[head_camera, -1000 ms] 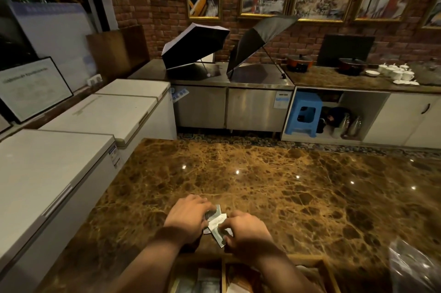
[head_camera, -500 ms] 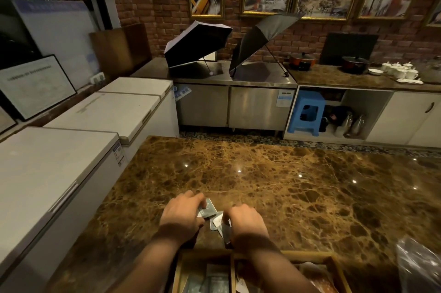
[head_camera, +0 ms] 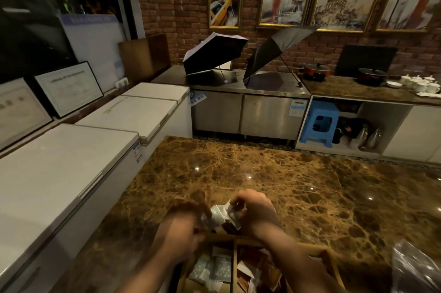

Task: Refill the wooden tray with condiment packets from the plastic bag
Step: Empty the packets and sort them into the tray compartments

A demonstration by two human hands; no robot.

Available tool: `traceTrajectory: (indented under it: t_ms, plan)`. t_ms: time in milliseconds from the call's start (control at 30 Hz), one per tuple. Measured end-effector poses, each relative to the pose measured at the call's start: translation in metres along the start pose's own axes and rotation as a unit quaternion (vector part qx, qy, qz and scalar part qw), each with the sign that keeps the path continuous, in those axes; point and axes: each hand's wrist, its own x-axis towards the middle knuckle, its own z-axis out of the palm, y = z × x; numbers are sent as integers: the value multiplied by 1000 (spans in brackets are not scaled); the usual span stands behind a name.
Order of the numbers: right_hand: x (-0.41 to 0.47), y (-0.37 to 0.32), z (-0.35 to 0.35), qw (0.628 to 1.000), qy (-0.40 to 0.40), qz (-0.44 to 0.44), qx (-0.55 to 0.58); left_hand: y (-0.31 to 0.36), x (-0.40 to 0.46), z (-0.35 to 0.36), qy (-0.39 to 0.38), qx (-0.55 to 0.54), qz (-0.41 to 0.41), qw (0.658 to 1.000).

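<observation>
Both my hands hover over the far end of the wooden tray (head_camera: 330, 258), which sits at the near edge of the marble counter. My left hand (head_camera: 181, 223) is blurred and pinches pale condiment packets (head_camera: 218, 214). My right hand (head_camera: 256, 211) grips the same small bunch, including a dark packet, from the right. The tray is split by a wooden divider; its left compartment holds pale packets (head_camera: 214, 269), its right one brown packets (head_camera: 253, 273). The clear plastic bag (head_camera: 415, 266) lies at the lower right.
The brown marble counter (head_camera: 298, 185) stretches ahead of the tray. White chest freezers (head_camera: 59, 173) stand close on the left. Across the aisle are steel cabinets with two open umbrellas (head_camera: 214, 54), a blue stool (head_camera: 318, 123) and cups on a far counter.
The view has tilted down slightly, so more of the tray shows. My left hand has drawn back toward the tray and is blurred; my right hand has lifted a little with the packets.
</observation>
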Motion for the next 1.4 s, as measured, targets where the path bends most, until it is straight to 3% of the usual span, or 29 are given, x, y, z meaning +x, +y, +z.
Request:
traceTrajectory:
  t_ms: [133,367,533,700,800,967,1400]
  plan:
    - [-15,-7,-19,996,-56,18,60,-9,-30,9,2,13,17,1000]
    - [-42,-16,-22,991,-106,9,81,-13,-54,10,-70,24,41,996]
    - [-57,-21,-14,990,-124,6,68,-9,-59,4,-41,10,58,997]
    - [-68,-28,4,988,-152,1,30,-9,-52,-14,3,15,11,1000]
    - [-66,-27,4,990,-126,-23,-51,-12,-44,-15,20,8,-31,999]
    - [-56,-12,-10,995,-70,-23,-66,-12,-16,-8,4,8,-47,999]
    - [-12,53,-4,987,-93,56,-116,16,72,43,-61,78,66,993]
